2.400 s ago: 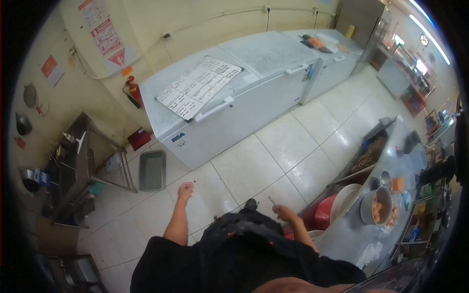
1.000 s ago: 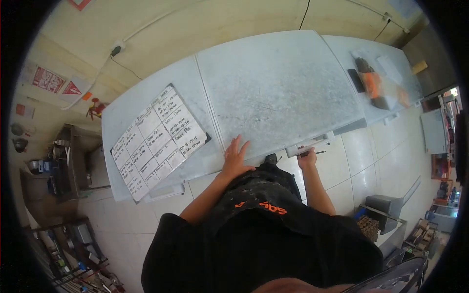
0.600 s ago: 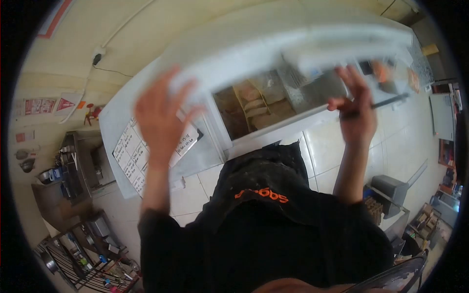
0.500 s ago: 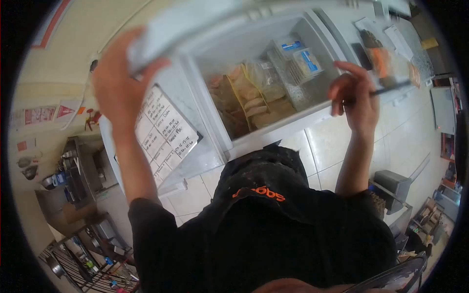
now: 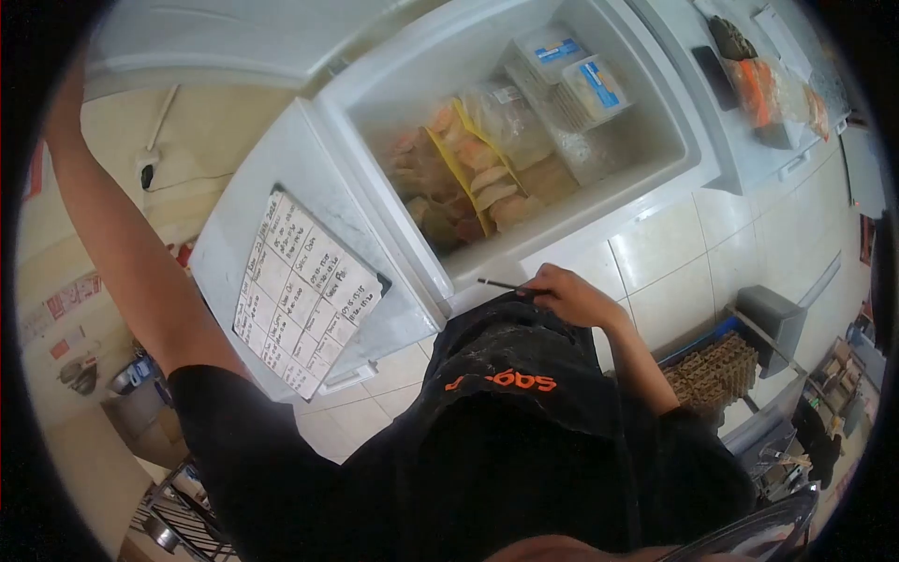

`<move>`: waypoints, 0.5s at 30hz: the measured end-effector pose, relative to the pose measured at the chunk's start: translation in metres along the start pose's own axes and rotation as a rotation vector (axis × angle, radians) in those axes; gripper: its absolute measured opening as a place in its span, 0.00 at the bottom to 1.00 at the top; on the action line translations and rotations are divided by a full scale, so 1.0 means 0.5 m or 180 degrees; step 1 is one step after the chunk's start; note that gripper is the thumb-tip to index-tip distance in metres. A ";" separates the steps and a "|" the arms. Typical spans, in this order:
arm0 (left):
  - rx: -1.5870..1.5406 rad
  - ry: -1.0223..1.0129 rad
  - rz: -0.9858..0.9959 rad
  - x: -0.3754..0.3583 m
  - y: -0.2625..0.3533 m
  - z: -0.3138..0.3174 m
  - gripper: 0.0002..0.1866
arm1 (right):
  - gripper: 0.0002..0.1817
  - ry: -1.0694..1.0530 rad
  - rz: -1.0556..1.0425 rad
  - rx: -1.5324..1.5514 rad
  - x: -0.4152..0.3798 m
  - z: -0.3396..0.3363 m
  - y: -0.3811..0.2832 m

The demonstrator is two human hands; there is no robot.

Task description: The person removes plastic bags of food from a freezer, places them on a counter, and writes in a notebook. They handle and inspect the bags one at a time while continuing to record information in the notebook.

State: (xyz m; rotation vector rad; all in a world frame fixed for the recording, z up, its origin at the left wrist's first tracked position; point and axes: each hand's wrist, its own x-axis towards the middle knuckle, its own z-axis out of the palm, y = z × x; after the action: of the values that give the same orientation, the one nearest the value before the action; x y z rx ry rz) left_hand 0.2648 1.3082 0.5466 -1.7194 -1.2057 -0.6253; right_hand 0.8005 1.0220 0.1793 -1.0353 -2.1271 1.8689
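My right hand [image 5: 573, 296] is closed around a thin black pen [image 5: 498, 284], just in front of the chest freezer [image 5: 552, 241]. The pen points left, above my dark apron. My left arm reaches up to the far left, where my left hand [image 5: 67, 105] is at the dark edge of the view beside the raised freezer lid [image 5: 215, 42]; its fingers are hidden. Inside the freezer, pale and orange frozen pieces [image 5: 473, 164] lie around a yellow-edged bag. Clear plastic tubs with blue labels [image 5: 595, 89] sit on the ledge at the right.
A handwritten whiteboard chart [image 5: 309, 290] lies on the white surface left of the opening. To the right, a dark phone [image 5: 715, 77] and orange-and-clear bags [image 5: 763, 94] rest on another white top. Pale tiles [image 5: 660, 267] cover the floor. A brown stack [image 5: 712, 370] stands at lower right.
The lid has swung further up and back, with my left hand moving out to the left edge. My right hand has come down and left from the freezer's right side, still holding the pen.
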 end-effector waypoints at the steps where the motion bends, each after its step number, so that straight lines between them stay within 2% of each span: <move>1: -0.0192 0.0221 0.0174 -0.021 -0.007 0.011 0.34 | 0.12 -0.0110 0.0015 0.0039 0.010 -0.001 0.002; 3: -0.0565 0.0062 -0.0359 -0.104 0.080 0.007 0.32 | 0.11 -0.0274 -0.0004 0.0196 0.036 -0.008 -0.001; 5: -0.1110 -0.0799 -0.1520 -0.314 0.235 0.035 0.29 | 0.11 -0.0091 -0.0162 0.0747 0.062 -0.004 -0.002; 7: -0.2799 -0.2328 -0.2000 -0.537 0.405 0.022 0.30 | 0.12 -0.0025 -0.0095 0.1148 0.097 0.004 -0.004; 9: -0.5089 -0.3773 -0.2315 -0.692 0.590 -0.063 0.31 | 0.12 -0.0149 0.0209 0.1370 0.137 0.010 -0.008; 10: -0.5797 -0.3797 -0.2689 -0.731 0.674 -0.108 0.37 | 0.13 -0.0170 0.0216 0.1239 0.162 0.017 -0.009; 11: -0.5946 -0.3951 -0.3018 -0.760 0.732 -0.149 0.33 | 0.13 -0.0194 0.0222 0.1110 0.190 0.030 -0.009; 12: -0.6218 -0.4113 -0.4196 -0.751 0.778 -0.195 0.26 | 0.13 -0.0233 0.0227 0.0982 0.214 0.046 -0.004; 13: -0.5493 -0.4011 -0.4113 -0.693 0.792 -0.204 0.16 | 0.17 -0.0186 -0.0044 0.0811 0.237 0.084 0.022; 15: -0.4564 -0.3357 -0.4396 -0.743 0.728 -0.171 0.13 | 0.19 -0.0300 -0.0261 0.0960 0.292 0.100 0.044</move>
State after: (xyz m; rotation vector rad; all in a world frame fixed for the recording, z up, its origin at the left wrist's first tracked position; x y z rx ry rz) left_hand 0.4600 1.0277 0.1453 -2.0629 -3.3281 -1.8010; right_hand 0.6732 1.0627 0.0990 -0.7978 -1.8231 2.1492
